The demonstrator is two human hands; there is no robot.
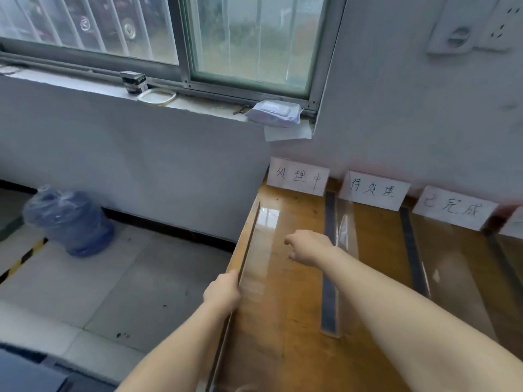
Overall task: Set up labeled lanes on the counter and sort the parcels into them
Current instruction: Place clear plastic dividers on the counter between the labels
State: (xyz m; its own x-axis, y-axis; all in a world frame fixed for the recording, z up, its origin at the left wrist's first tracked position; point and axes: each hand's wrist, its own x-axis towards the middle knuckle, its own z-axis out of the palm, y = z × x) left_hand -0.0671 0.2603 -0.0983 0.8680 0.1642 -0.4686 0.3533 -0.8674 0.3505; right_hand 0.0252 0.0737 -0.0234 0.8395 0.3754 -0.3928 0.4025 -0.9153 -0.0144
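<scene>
Setting the leftmost lane calls for keeping its border parallel to the dark tape strips (329,278) on the glossy brown wooden table (297,321). The left hand (223,291) curls round the table's left edge. The right hand (308,247) hovers above the first lane, loosely curled, seemingly holding nothing. White handwritten paper labels (298,176) lean on the wall behind the lanes. No parcels show.

wall (135,165) was pale grey | sliding window (249,38) gave daylight | sill (198,104) held clutter | floor (113,278) was grey tile, hazard stripe (22,257) at left | blue water jug (70,222) stood by wall
</scene>
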